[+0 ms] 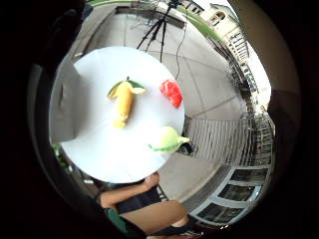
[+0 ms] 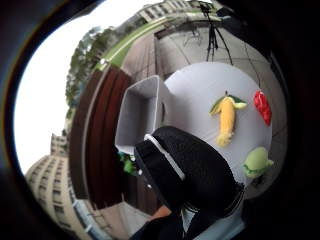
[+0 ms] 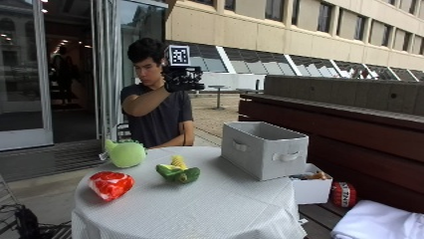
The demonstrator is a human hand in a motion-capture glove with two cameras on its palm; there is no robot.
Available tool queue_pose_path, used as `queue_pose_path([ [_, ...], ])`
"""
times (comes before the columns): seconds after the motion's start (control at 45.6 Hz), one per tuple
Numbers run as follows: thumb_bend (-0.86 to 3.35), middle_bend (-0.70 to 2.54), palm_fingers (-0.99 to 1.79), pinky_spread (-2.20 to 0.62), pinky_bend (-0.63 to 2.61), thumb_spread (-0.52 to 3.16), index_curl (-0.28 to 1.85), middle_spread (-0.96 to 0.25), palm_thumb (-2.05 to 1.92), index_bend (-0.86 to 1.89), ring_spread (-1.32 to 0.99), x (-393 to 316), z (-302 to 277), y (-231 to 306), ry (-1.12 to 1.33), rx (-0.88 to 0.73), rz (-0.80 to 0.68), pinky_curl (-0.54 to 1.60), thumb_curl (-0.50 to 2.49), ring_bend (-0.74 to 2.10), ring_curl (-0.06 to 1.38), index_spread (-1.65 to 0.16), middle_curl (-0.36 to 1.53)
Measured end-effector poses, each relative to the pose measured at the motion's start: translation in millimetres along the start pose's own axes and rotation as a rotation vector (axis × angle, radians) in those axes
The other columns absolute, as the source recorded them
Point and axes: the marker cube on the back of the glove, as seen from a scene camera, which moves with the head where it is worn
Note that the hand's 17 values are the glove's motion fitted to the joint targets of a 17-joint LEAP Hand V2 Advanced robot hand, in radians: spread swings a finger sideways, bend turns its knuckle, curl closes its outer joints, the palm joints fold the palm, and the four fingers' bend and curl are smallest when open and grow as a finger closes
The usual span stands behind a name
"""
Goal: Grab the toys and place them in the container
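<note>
Three plush toys lie on the round white table point(image 3: 218, 209): a red one point(image 3: 110, 184) at the front left, a yellow corn cob with green husk point(image 3: 177, 170) in the middle, and a pale green one point(image 3: 127, 153) on the person's side. A grey fabric container point(image 3: 265, 149) stands at the table's right side. My gloved right hand point(image 3: 180, 79) is raised at head height, high above the table, and holds nothing. From the palm I see the corn point(image 1: 123, 102), the red toy point(image 1: 171, 92), the green toy point(image 1: 167, 140) and the container point(image 2: 140, 112) far below.
A dark wooden bench runs behind the table on the right, carrying a small white box point(image 3: 311, 188), a red ball point(image 3: 343, 194) and a white cloth point(image 3: 377, 224). A tripod point(image 1: 159, 27) stands on the paving beyond the table.
</note>
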Motion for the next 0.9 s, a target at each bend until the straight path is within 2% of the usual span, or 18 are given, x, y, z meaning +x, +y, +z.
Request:
queue_pose_path([
  [0.022, -0.07, 0.21, 0.15, -0.16, 0.57, 1.1, 0.17, -0.08, -0.1, 0.17, -0.28, 6.1, 2.6, -3.4, 0.002, 0.056, -0.073, 0.24, 0.04, 0.23, 0.12, -0.24, 0.18],
  [0.066, -0.07, 0.2, 0.14, -0.16, 0.57, 1.12, 0.18, -0.08, -0.11, 0.17, -0.28, 14.7, 3.1, -2.6, 0.007, 0.094, -0.122, 0.25, 0.04, 0.23, 0.13, -0.24, 0.19],
  [0.329, -0.08, 0.2, 0.07, -0.14, 0.58, 1.13, 0.23, -0.09, -0.12, 0.17, -0.29, 68.4, -17.2, 27.6, 0.023, 0.084, -0.113, 0.28, 0.06, 0.22, 0.16, -0.26, 0.24],
  [0.439, -0.09, 0.19, 0.08, -0.14, 0.58, 1.09, 0.26, -0.09, -0.13, 0.18, -0.29, 89.7, -19.0, 46.0, 0.045, -0.009, -0.031, 0.29, 0.07, 0.22, 0.17, -0.26, 0.26],
  [0.504, -0.09, 0.19, 0.08, -0.13, 0.58, 1.06, 0.27, -0.1, -0.14, 0.19, -0.3, 108.8, -8.3, 45.3, 0.055, 0.042, -0.057, 0.29, 0.08, 0.23, 0.18, -0.26, 0.27],
  [0.57, -0.1, 0.2, 0.08, -0.13, 0.57, 1.02, 0.28, -0.1, -0.14, 0.18, -0.3, 125.1, 1.1, 54.8, 0.052, 0.021, -0.022, 0.3, 0.08, 0.23, 0.19, -0.26, 0.28],
  [0.658, -0.11, 0.2, 0.08, -0.12, 0.56, 0.99, 0.29, -0.1, -0.15, 0.18, -0.31, 151.5, 26.4, 54.4, 0.039, 0.098, -0.039, 0.3, 0.09, 0.24, 0.2, -0.26, 0.29],
  [0.724, -0.11, 0.2, 0.08, -0.11, 0.55, 0.97, 0.3, -0.11, -0.16, 0.18, -0.32, 166.5, 42.0, 63.9, 0.037, 0.002, -0.019, 0.3, 0.09, 0.25, 0.21, -0.26, 0.3],
  [0.811, -0.11, 0.21, 0.09, -0.11, 0.54, 0.94, 0.31, -0.11, -0.16, 0.17, -0.33, 190.1, 70.3, 64.0, 0.045, -0.031, -0.083, 0.3, 0.1, 0.27, 0.22, -0.26, 0.32],
  [0.899, -0.11, 0.22, 0.07, -0.1, 0.53, 0.91, 0.32, -0.12, -0.16, 0.17, -0.34, 206.5, 92.8, 69.0, 0.05, -0.084, -0.054, 0.31, 0.11, 0.27, 0.23, -0.26, 0.33],
])
